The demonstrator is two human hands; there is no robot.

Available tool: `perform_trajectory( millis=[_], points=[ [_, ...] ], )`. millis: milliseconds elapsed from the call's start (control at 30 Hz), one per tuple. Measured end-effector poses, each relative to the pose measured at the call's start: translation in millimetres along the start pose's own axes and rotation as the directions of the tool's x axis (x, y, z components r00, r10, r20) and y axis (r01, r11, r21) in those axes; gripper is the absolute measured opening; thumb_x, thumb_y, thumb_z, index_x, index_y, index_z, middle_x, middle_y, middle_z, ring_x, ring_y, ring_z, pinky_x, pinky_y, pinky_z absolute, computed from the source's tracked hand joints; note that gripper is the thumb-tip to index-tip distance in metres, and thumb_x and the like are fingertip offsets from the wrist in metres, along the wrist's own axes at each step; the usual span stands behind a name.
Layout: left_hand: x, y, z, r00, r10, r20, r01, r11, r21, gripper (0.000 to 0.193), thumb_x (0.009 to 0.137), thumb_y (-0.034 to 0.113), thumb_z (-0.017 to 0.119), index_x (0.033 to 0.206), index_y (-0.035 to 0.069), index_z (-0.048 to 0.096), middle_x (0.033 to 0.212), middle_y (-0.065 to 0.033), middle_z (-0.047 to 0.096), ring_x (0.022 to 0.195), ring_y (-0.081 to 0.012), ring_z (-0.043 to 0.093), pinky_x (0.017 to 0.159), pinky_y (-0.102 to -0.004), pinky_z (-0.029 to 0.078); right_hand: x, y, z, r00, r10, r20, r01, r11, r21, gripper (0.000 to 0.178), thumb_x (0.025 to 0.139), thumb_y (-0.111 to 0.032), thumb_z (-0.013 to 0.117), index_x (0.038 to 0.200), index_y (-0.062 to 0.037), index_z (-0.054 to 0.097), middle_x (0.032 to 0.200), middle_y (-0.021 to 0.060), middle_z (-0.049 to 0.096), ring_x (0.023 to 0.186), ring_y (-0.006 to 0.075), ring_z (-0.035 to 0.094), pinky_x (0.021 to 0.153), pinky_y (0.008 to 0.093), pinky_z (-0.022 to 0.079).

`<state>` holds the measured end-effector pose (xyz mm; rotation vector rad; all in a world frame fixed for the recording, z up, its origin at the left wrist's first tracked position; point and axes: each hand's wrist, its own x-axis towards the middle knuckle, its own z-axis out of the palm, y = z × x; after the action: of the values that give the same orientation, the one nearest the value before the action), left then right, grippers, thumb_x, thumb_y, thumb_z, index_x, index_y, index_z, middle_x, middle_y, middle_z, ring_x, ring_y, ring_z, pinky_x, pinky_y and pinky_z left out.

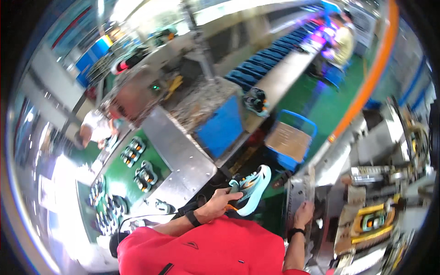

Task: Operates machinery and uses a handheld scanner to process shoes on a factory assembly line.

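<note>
My left hand (219, 202) grips a teal and black sneaker (253, 195) by its upper, with the pale aqua sole turned to the right and orange showing on the upper. At the right, my right hand (303, 213) rests with curled fingers against a grey metal plate (297, 195) on a machine. Whatever those fingers close on is hidden. Beyond that hand, another shoe (372, 221) sits in the machine between yellow bars.
Several sneakers stand on a green-topped table (120, 176) at the left, where another person (97, 127) works. A conveyor (286, 75) runs to the far right toward a seated person (343, 43). A blue cart (289, 137) and an orange pole (366, 87) stand ahead.
</note>
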<state>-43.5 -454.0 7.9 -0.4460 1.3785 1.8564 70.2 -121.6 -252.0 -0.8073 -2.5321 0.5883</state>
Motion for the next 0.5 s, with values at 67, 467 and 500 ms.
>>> perform_trajectory(
  millis=[67,467,500],
  points=[
    [-9,-10,-39,0.995,0.087,-0.042,-0.084,0.994,0.076,0.029,0.092,0.015,0.064,0.113,-0.005,0.063,0.1,-0.0066,0.067,0.088,-0.0147,0.066,0.074,-0.0299,0.055,0,-7,4,0.995,-0.027,-0.1,0.036,0.995,0.088,0.013,0.089,-0.009,0.053,0.095,-0.001,0.062,0.097,0.0194,0.06,0.093,0.04,0.057,0.084,0.0446,0.045],
    [19,-29,-323,0.784,0.128,-0.607,-0.385,0.868,-0.314,0.025,0.084,0.015,0.072,0.094,-0.007,0.066,0.086,-0.0141,0.068,0.068,-0.0266,0.068,0.056,-0.0409,0.056,72,-117,0,0.998,0.01,-0.068,-0.004,0.995,0.098,0.023,0.089,-0.013,0.061,0.107,0.0013,0.061,0.093,0.0154,0.064,0.081,0.0283,0.062,0.07,0.0364,0.048],
    [33,-15,-351,0.754,0.151,-0.639,-0.438,0.841,-0.318,0.025,0.083,0.016,0.073,0.092,-0.006,0.067,0.085,-0.0143,0.068,0.065,-0.0262,0.067,0.055,-0.041,0.055,75,-132,14,0.998,-0.009,-0.06,0.013,0.997,0.074,0.023,0.089,-0.013,0.061,0.107,0.0013,0.061,0.093,0.0154,0.064,0.081,0.0283,0.062,0.07,0.0364,0.048]
  ],
)
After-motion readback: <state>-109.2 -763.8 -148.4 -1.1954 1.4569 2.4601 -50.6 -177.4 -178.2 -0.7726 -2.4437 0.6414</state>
